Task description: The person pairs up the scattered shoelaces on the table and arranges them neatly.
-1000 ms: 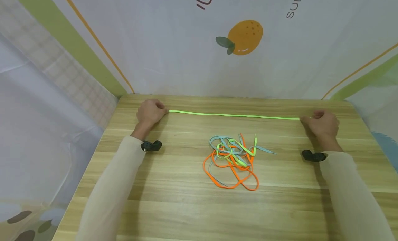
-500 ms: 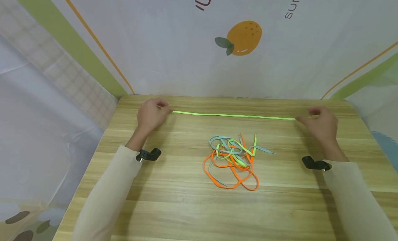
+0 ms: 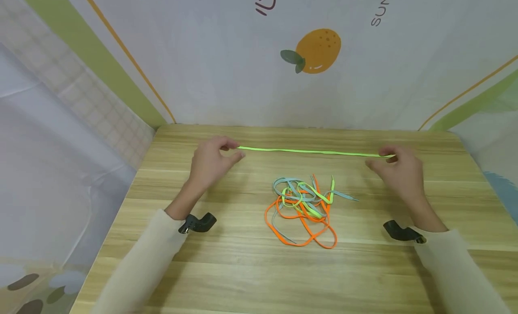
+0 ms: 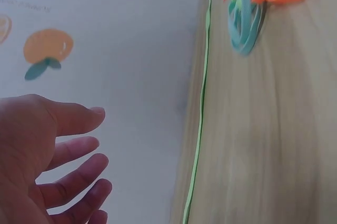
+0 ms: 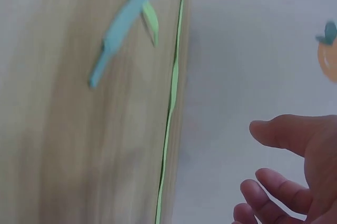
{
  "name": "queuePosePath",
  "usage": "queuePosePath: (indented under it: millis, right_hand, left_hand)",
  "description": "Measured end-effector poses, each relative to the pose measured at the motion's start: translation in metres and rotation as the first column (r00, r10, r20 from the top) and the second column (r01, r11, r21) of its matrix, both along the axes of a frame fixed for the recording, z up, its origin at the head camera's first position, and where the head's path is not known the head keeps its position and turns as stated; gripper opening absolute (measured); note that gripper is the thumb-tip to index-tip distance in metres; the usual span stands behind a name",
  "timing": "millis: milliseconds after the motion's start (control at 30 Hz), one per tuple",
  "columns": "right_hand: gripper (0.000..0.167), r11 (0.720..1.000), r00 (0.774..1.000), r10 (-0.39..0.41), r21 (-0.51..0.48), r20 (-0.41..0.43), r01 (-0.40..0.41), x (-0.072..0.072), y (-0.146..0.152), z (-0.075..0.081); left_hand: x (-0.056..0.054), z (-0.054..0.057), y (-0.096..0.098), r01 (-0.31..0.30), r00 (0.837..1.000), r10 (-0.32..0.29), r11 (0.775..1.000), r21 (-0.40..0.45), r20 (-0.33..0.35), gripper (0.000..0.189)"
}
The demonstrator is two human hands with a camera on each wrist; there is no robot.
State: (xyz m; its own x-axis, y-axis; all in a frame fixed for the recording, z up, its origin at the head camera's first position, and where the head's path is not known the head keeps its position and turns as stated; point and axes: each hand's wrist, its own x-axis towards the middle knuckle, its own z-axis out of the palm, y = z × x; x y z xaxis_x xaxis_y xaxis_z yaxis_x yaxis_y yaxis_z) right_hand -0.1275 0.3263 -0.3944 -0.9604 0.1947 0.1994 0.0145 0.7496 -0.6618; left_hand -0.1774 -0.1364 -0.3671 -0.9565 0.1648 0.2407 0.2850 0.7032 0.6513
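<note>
A lime-green shoelace (image 3: 299, 150) lies stretched nearly straight across the back of the table. My left hand (image 3: 212, 163) hovers over its left end with thumb and fingers parted, holding nothing; in the left wrist view the fingers (image 4: 79, 176) are apart from the lace. Over the lace's right end is my right hand (image 3: 400, 172), thumb and fingers likewise spread and nothing between them. Closer to me, between the two hands, lies a tangled pile of orange (image 3: 279, 233), grey-blue (image 3: 344, 195) and lime-green (image 3: 332, 188) shoelaces.
The wooden table (image 3: 259, 278) ends at the back against a white curtain (image 3: 226, 71) printed with fruit. More hanging cloth (image 3: 40, 147) borders the left side. A black wrist camera (image 3: 198, 223) sits on each wrist.
Both hands have let go of the straight shoelace, opened, and drawn inward and slightly back toward me. The lace stays stretched in place; the tangled pile has not moved.
</note>
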Motion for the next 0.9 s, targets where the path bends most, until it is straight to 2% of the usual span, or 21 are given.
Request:
queuePosePath:
  millis: [233,500,767,900]
  right_hand:
    - [0.04,0.995,0.993,0.102,0.015,-0.066,-0.102,0.015,-0.024,-0.003]
    - [0.038,0.975,0.965,0.218,0.07,-0.146,-0.21,0.026,-0.046,-0.007]
    - [0.035,0.956,0.953,0.285,0.103,-0.104,-0.275,0.036,-0.06,-0.015]
    - [0.029,0.946,0.947,0.313,0.112,-0.07,-0.304,0.038,-0.066,-0.02]
  left_hand:
    - [0.021,-0.009,0.024,0.089,0.995,-0.089,0.996,0.003,-0.036,0.029]
    - [0.041,-0.016,0.046,0.2,0.973,-0.207,0.977,-0.071,-0.1,0.027]
    - [0.053,-0.033,0.058,0.26,0.958,-0.271,0.959,-0.109,-0.096,0.025]
    - [0.057,-0.04,0.064,0.295,0.946,-0.309,0.946,-0.137,-0.095,0.029]
